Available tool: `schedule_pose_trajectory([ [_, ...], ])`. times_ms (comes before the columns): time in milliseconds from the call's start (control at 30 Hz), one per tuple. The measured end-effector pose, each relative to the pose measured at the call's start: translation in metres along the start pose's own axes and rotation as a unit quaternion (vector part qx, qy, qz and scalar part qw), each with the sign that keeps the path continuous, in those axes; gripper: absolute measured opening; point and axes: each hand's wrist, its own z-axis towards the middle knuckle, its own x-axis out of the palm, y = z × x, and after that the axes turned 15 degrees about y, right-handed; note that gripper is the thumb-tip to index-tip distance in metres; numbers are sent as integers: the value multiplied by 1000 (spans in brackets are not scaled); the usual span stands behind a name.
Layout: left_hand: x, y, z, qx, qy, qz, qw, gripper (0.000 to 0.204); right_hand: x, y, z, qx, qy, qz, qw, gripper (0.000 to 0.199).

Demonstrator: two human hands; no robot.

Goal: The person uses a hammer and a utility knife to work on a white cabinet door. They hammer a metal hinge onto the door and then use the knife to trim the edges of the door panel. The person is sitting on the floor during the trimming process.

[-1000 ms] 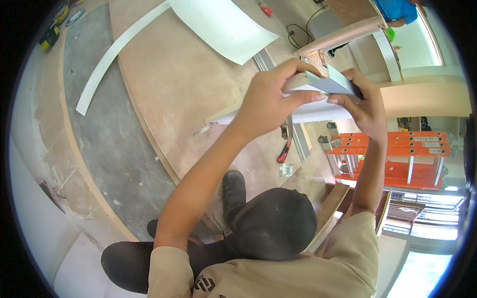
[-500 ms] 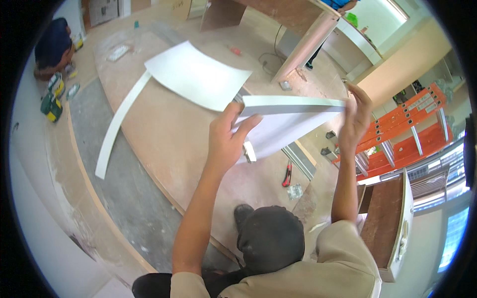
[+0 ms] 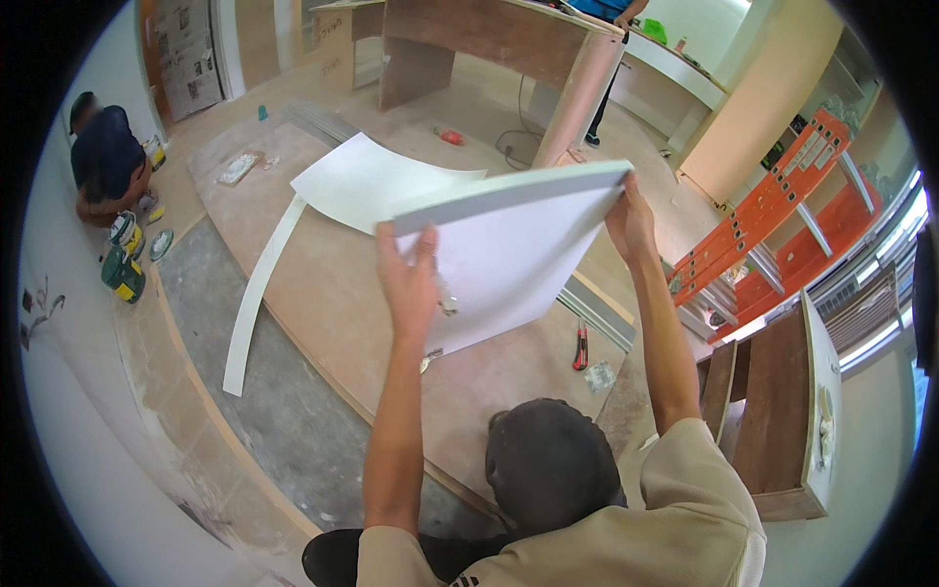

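You hold a white board (image 3: 509, 259) up in front of you, tilted, its thick edge on top. Your left hand (image 3: 411, 284) grips its left edge, fingers closed around it; your right hand (image 3: 631, 223) clasps the top right corner. Below your hands lies a wide plywood sheet (image 3: 342, 293) on the floor, with a curved white sheet (image 3: 367, 181) and a white strip (image 3: 256, 293) beyond your left hand. A red-handled knife (image 3: 580, 345) lies under your right forearm. An orange ladder (image 3: 773, 220) stands right of your right hand.

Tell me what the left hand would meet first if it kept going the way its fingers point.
The left hand grips the white panel, fingers pointing up and away. Beyond it lies the curved white sheet, probably first, though depth is unclear.
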Motion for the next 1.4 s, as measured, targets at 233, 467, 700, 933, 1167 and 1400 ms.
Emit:
schedule_pose_trajectory([
  [233,-69,-36,39,92,-39,39,994,25,93,-6,57,-16,19,37,999,47],
  [467,-124,-16,42,77,-61,47,994,26,131,-78,94,-74,58,49,994,37],
  [700,-155,2,52,70,-42,23,996,44,113,-107,107,-66,60,49,995,29],
  [933,-128,-3,54,48,30,-13,998,42,85,-104,79,-27,25,53,998,25],
  [1167,-135,-16,59,31,-12,72,997,56,66,-102,76,8,73,11,997,29],
  [1400,-81,-95,66,195,8,532,824,66,56,-107,73,29,101,-10,994,36],
])
